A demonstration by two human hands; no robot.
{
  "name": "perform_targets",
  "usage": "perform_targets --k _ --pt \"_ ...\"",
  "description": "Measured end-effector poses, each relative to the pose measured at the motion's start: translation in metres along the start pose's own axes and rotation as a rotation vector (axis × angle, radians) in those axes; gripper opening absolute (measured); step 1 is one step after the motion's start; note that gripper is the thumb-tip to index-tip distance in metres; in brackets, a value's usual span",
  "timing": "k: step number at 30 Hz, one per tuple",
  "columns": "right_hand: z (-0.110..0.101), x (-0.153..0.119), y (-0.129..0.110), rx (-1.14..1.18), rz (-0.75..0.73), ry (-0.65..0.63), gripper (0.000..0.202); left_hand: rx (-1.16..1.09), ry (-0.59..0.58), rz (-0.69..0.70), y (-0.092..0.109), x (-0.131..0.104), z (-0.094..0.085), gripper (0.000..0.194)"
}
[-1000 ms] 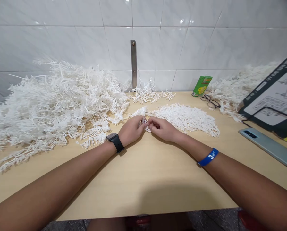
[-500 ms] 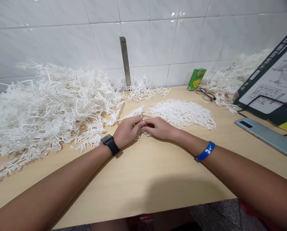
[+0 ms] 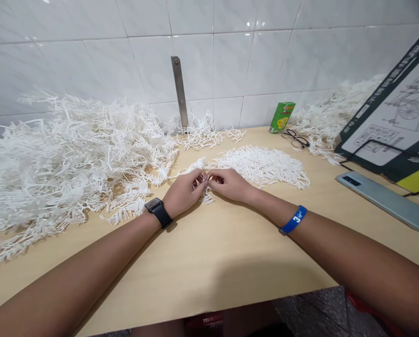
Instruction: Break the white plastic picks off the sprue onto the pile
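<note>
My left hand point(image 3: 184, 189) and my right hand point(image 3: 230, 186) meet over the middle of the table point(image 3: 181, 271), fingertips pinched together. Between them is a small white branched strand piece point(image 3: 207, 198), its thin ends poking out below and above the fingers. Most of that piece is hidden by my fingers. Just beyond my right hand lies a flat, neat pile of white strands point(image 3: 261, 164). To the left of my left hand rises a big tangled heap of white branched pieces point(image 3: 79, 159), with a few loose ones close to my wrist.
A smaller clump of white strands point(image 3: 205, 133) sits by a metal bracket point(image 3: 180, 93) at the tiled wall. Towards the right are a green drink carton point(image 3: 282, 117), eyeglasses point(image 3: 295, 139), a phone point(image 3: 385, 199), a large printed box point(image 3: 395, 117) and another white heap point(image 3: 335, 112).
My fingers have shifted slightly, and more of the white strands shows between and below them. The whole view has moved a little, so things sit slightly further left.
</note>
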State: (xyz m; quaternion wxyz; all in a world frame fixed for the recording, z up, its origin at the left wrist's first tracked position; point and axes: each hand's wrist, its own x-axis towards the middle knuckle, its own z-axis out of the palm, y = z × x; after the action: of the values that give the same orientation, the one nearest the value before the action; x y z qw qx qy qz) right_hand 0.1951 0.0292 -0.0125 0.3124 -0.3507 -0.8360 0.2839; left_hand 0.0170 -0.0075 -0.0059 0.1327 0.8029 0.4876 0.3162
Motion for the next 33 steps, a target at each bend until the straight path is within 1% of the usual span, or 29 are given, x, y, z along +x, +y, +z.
perform_targets --k 3,7,12,16,21,27,30,33 --pt "0.001 0.000 0.002 -0.015 -0.034 -0.046 0.016 0.018 -0.015 -0.006 -0.001 0.000 0.000 0.014" --pt "0.003 -0.001 0.003 -0.094 -0.034 -0.062 0.015 0.038 -0.041 -0.028 -0.001 -0.001 -0.001 0.014" --pt "0.003 -0.003 -0.002 -0.189 -0.021 -0.080 0.013 0.068 -0.078 -0.061 -0.004 0.000 0.000 0.015" --pt "0.002 -0.006 -0.006 -0.234 -0.017 -0.112 0.016 0.066 -0.105 -0.079 -0.005 0.000 0.000 0.017" --pt "0.002 -0.008 -0.008 -0.248 -0.042 -0.127 0.015 0.071 -0.095 -0.098 -0.005 0.000 -0.001 0.023" --pt "0.006 -0.006 -0.006 -0.181 0.031 -0.086 0.022 -0.010 -0.049 -0.124 -0.011 0.002 0.000 0.026" --pt "0.010 -0.002 -0.004 -0.137 0.067 -0.060 0.024 -0.016 -0.045 -0.118 -0.014 0.005 -0.001 0.031" --pt "0.013 0.003 -0.001 -0.132 0.087 -0.029 0.025 -0.022 -0.044 -0.122 -0.016 0.008 -0.002 0.032"
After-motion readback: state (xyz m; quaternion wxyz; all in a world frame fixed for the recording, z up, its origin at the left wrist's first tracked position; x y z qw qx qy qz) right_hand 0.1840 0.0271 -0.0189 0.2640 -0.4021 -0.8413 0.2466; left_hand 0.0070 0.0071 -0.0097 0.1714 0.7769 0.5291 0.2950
